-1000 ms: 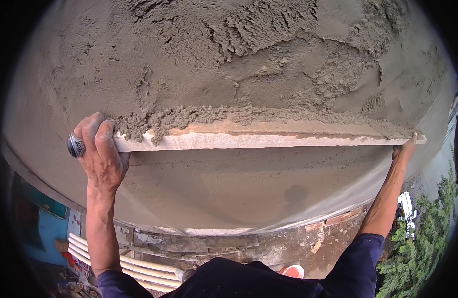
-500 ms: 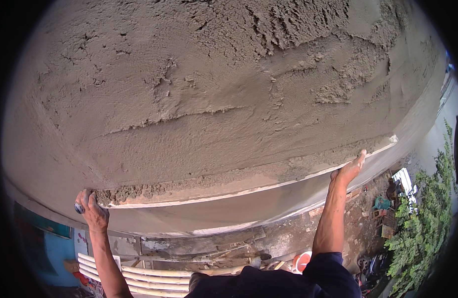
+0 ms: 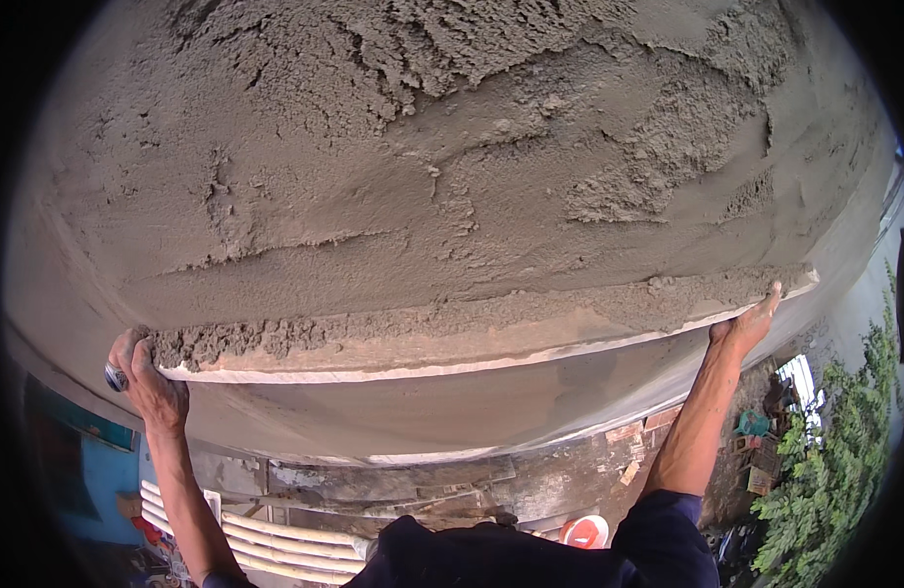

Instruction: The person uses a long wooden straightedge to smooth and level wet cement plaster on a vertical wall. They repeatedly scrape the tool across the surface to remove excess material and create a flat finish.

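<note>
The long pale wooden straightedge (image 3: 452,358), loaded with wet grey mortar, has been raised against the grey plastered wall (image 3: 452,196) since half a second ago. It is gripped by the left hand (image 3: 143,377) and the right hand (image 3: 751,323) at its ends. No labels can be made out.

You got soft, even daylight, sharp focus on the wall (image 3: 452,196), heavy fisheye bending, black vignette at the rim.
</note>
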Motion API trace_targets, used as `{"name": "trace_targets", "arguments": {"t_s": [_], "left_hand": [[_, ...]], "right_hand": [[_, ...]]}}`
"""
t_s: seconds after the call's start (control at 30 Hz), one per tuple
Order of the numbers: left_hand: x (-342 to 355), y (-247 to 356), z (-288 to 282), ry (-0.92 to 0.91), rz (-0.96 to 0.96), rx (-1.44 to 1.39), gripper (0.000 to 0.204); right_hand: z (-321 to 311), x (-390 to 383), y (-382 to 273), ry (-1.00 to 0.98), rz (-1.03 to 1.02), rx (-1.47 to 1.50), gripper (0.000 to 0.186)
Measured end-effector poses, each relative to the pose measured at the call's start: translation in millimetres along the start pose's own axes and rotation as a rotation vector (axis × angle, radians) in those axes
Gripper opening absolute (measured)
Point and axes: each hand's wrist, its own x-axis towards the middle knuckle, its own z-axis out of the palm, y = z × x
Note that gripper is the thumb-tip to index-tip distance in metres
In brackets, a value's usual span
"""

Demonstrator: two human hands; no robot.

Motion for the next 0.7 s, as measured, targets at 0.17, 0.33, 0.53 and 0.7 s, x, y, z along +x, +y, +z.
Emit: {"name": "trace_targets", "arguments": {"t_s": [0.17, 0.33, 0.53, 0.7], "left_hand": [[92, 58, -23, 0.075, -0.004, 0.034, 0.06], [115, 70, -27, 0.143, 0.032, -0.048, 0.055], [37, -34, -18, -0.023, -0.082, -0.005, 0.056], [-63, -168, -20, -0.164, -0.14, 0.105, 0.054]], "right_hand": [[-5, 125, -61, -0.057, -0.069, -0.023, 0.056], [-11, 158, -70, 0.073, -0.081, -0.195, 0.046], [-2, 95, -50, 0.11, -0.038, -0.248, 0.056], [21, -24, 13, 0.024, -0.686, -0.802, 0.047]]}}
